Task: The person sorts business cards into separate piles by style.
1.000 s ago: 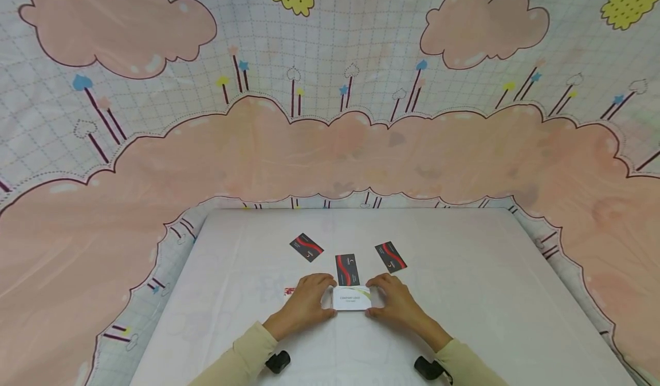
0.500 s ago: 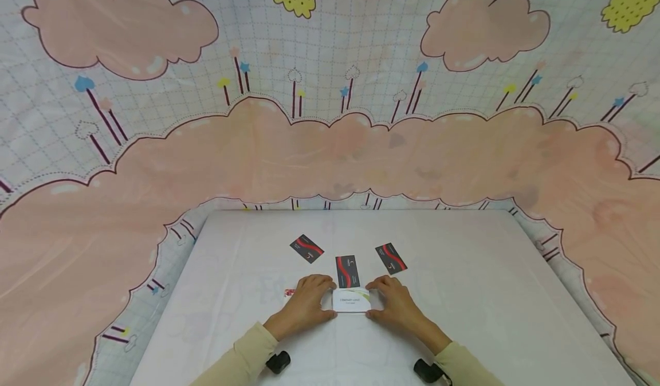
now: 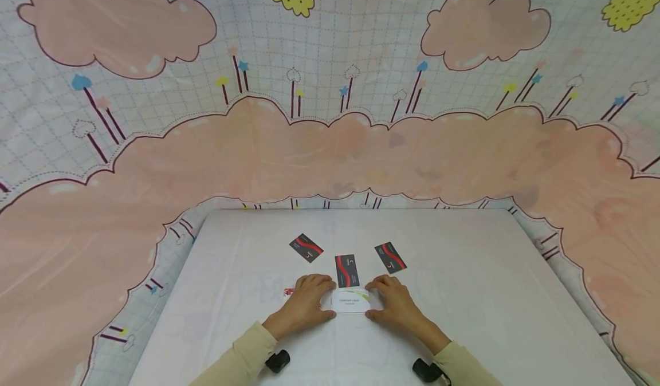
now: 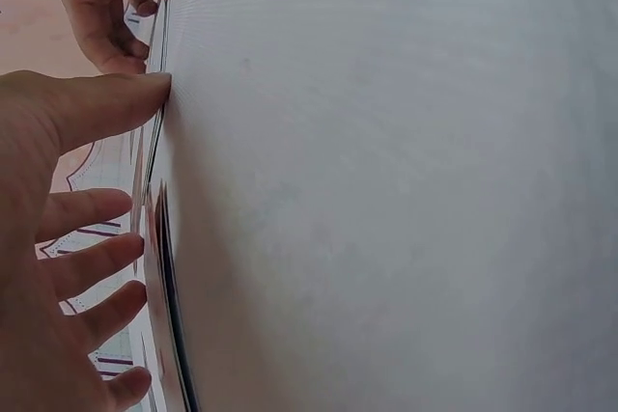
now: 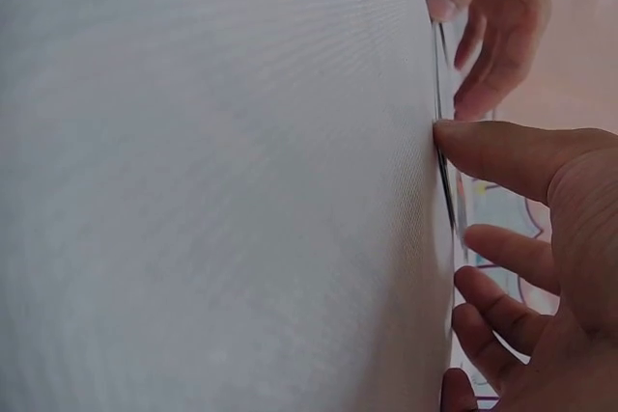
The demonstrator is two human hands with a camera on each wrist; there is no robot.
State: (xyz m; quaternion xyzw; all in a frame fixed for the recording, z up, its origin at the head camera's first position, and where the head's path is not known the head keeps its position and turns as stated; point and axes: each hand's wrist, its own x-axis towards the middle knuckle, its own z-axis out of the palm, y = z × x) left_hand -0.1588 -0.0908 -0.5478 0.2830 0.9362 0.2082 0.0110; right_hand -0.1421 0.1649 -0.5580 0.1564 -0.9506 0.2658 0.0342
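Observation:
A white business card (image 3: 350, 301) with a green curve and "COMPANY LOGO" print lies between both hands on the white table, its far edge meeting a black-and-red card (image 3: 347, 271). My left hand (image 3: 308, 300) pinches its left side, thumb at the near corner and index finger at the far one. On the right side, my right hand (image 3: 394, 301) mirrors this grip. Both wrist views show the thumbs down at a thin card edge, other fingers spread. Thin stacked edges (image 4: 171, 287) run below the left fingers. A red-printed card (image 3: 289, 291) is mostly hidden behind the left hand.
Two more black-and-red cards lie farther back, one at the left (image 3: 306, 247) and one at the right (image 3: 390, 257). Small black wrist devices (image 3: 278, 361) show beside both sleeves. A cloud-patterned cloth (image 3: 361, 151) hangs behind the table's far edge.
Both hands stay nearly where they were. The white card sits very slightly farther left between them and looks dimmer. The black-and-red cards have not moved.

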